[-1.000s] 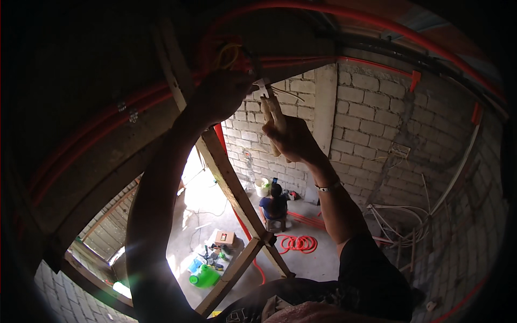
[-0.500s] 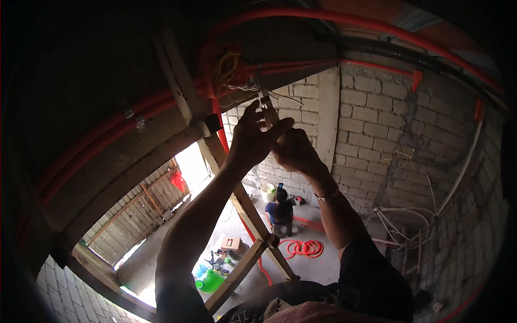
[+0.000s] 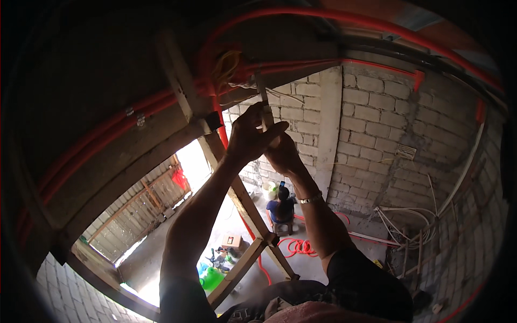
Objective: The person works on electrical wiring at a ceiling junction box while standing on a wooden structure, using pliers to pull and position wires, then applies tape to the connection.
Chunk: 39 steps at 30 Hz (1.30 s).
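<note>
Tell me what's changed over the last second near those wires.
The left hand has moved down and rightward, from beside the looped yellow wires to the tan-handled metal pliers; its exact grip is unclear. The right hand still holds the pliers, and the coiled red tubing stays on the floor.

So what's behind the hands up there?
A block wall shows behind the left hand and right hand. They hide some wall and part of the tool, so those bits can't be seen.

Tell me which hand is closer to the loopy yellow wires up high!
The left hand. It is below and slightly right of the yellow wires; the right hand is lower and farther right.
</note>
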Tool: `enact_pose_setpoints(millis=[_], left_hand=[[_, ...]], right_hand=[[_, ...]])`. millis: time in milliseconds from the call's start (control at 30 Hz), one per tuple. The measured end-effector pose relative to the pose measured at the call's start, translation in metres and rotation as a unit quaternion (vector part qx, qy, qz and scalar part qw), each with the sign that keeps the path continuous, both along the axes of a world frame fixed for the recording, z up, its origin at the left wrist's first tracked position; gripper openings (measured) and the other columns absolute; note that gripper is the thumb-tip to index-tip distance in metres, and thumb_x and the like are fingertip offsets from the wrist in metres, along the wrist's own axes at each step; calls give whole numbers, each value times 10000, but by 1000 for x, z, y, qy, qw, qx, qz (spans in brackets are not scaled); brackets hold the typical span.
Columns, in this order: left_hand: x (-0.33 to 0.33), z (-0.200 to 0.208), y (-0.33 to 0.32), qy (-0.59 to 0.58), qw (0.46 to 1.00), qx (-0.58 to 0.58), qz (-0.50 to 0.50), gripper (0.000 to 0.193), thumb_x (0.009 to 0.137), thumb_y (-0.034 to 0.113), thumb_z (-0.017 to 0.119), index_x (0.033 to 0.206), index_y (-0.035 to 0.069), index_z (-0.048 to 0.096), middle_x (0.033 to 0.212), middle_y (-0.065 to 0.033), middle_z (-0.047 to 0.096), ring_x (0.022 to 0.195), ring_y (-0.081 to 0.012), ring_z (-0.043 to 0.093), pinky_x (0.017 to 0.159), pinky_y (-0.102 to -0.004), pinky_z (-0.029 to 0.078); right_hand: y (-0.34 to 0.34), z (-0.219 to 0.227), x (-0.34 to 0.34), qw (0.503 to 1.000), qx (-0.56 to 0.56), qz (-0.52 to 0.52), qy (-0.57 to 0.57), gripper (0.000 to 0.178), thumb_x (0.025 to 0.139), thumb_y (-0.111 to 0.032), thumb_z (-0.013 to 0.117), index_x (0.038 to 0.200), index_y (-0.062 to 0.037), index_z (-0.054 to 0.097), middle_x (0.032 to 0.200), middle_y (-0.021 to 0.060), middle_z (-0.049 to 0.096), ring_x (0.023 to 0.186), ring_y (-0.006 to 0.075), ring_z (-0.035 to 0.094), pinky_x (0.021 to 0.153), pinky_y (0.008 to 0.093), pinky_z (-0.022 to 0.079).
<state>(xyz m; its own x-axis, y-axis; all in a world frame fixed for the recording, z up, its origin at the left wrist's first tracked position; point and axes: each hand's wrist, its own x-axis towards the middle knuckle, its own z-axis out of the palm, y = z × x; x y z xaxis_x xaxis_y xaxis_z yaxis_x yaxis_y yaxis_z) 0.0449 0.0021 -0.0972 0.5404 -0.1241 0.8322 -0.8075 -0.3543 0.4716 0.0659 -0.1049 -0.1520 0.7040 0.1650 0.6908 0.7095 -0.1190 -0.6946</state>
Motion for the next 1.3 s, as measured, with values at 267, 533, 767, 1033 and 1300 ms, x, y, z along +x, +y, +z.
enact_pose_setpoints(millis=[267, 533, 767, 1033, 1300], left_hand=[[-10, -1, 2, 118, 992, 28, -43, 614, 726, 200, 764, 1205, -26, 453, 1053, -128, 583, 1054, -200, 555, 869, -342, 500], [-52, 8, -14, -50, 978, 106, 174, 487, 796, 256, 679, 1209, 49, 522, 1125, -189, 590, 1003, -274, 608, 852, -352, 492], [-55, 80, 18, -125, 908, 293, 271, 208, 884, 240, 531, 1028, 132, 637, 922, -113, 648, 815, -293, 634, 712, -378, 508], [-35, 80, 36, -111, 911, 311, 245, 235, 900, 284, 515, 1028, 136, 645, 874, -112, 652, 806, -277, 636, 705, -367, 499], [-30, 74, 45, -107, 912, 316, 238, 251, 903, 307, 508, 1020, 142, 657, 873, -103, 655, 796, -270, 638, 702, -366, 499]], right_hand=[[4, -17, 21, 988, -41, -99, -109, 299, 801, -150, 603, 1041, 4, 515, 883, 172, 643, 842, 278, 645, 695, 356, 508], [-21, 3, 13, 990, -66, -111, -49, 354, 776, -267, 642, 955, 21, 540, 808, 164, 634, 735, 247, 636, 656, 344, 499], [-16, 14, 4, 997, 5, 25, 79, 339, 786, -318, 634, 848, 1, 537, 646, 91, 592, 561, 157, 574, 532, 302, 467], [-5, 2, 16, 998, 20, 24, 57, 319, 807, -311, 617, 840, -3, 542, 632, 61, 588, 558, 131, 559, 531, 286, 459], [3, -4, 26, 990, 64, 112, 57, 335, 828, -334, 627, 859, -8, 558, 657, 21, 582, 582, 117, 546, 531, 294, 456]])
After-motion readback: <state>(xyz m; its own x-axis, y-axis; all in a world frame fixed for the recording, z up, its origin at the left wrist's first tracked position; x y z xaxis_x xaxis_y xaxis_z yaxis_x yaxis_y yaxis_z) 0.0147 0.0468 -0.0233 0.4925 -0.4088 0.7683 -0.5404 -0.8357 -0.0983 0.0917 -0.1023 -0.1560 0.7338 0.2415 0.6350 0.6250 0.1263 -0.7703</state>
